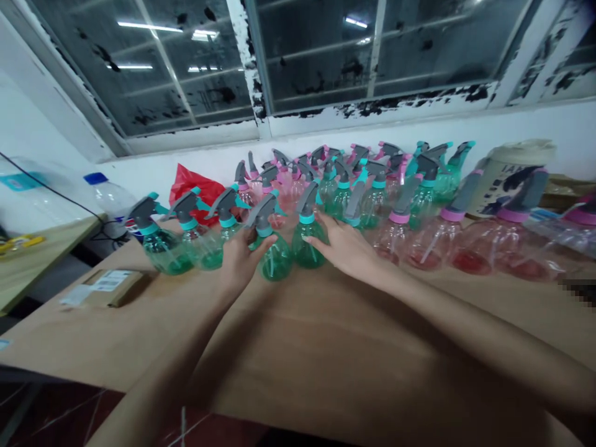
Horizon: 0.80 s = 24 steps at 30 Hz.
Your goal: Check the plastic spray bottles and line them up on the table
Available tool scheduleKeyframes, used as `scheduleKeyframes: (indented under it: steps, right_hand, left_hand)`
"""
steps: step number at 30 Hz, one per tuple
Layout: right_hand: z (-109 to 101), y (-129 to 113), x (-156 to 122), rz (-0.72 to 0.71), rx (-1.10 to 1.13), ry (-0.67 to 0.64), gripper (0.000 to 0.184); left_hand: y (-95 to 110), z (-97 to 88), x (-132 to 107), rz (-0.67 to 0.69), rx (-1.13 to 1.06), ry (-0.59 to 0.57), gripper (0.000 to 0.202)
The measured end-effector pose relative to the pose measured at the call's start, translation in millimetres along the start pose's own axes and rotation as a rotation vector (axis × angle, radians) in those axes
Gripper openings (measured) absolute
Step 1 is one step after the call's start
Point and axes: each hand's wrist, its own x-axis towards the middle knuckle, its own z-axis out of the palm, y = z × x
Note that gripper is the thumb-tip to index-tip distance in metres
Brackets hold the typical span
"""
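1. Trigger spray bottle (275, 266), transparent, round-bellied and green-tinted, stands upright near the middle of a wooden table (298, 347). It has a turquoise collar and a gray trigger head with a turquoise nozzle tip.
2. Left hand (238, 257) curves partly closed around it from the left, thumb laid across the front just below the collar. Its other fingers are mostly hidden.
3. Second trigger spray bottle (303, 253), of the same shape and colors, stands just to the right, slightly farther back.
4. Right hand (351, 248) holds this one from the right in a half-closed grip, thumb on the front of the belly, fingers reaching behind.
5. Three matching turquoise-collared bottles (213, 256) line up to the left; pink-collared bottles (423, 254), clear with reddish bottoms, stand to the right.
6. Behind them, more sprayers (342, 200) in both colors crowd toward the wall, beside a red plastic bag (198, 183).
7. Flat cardboard packet (114, 290), white-labeled, lies at the left.
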Motion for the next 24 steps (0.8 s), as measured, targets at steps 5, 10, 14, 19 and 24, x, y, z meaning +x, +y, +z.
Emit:
scheduleKeyframes:
  steps: [5, 10, 14, 19, 24]
  right_hand:
    - [10.1, -8.2, 11.6, 0.092, -0.008, 0.022, 0.070]
    - [18.3, -16.0, 21.6, 0.167, -0.041, 0.010, 0.066]
    - [22.3, -18.5, 22.7, 0.181, -0.072, 0.018, 0.064]
    - [21.6, -21.5, 17.2, 0.185, -0.110, 0.007, 0.071]
    - [19.1, -25.1, 3.7, 0.142, -0.149, -0.003, 0.064]
  left_hand:
    - [-1.6, 2.0, 11.9, 0.077, 0.049, -0.004, 0.027]
    - [-7.8, 5.4, 22.3, 0.110, 0.044, -0.006, 0.023]
    - [-16.2, 12.0, 24.1, 0.110, 0.018, 0.026, 0.026]
    - [-18.6, 18.5, 20.0, 0.108, -0.018, 0.056, 0.032]
    - [-9.4, 12.2, 9.0, 0.129, -0.028, 0.041, 0.037]
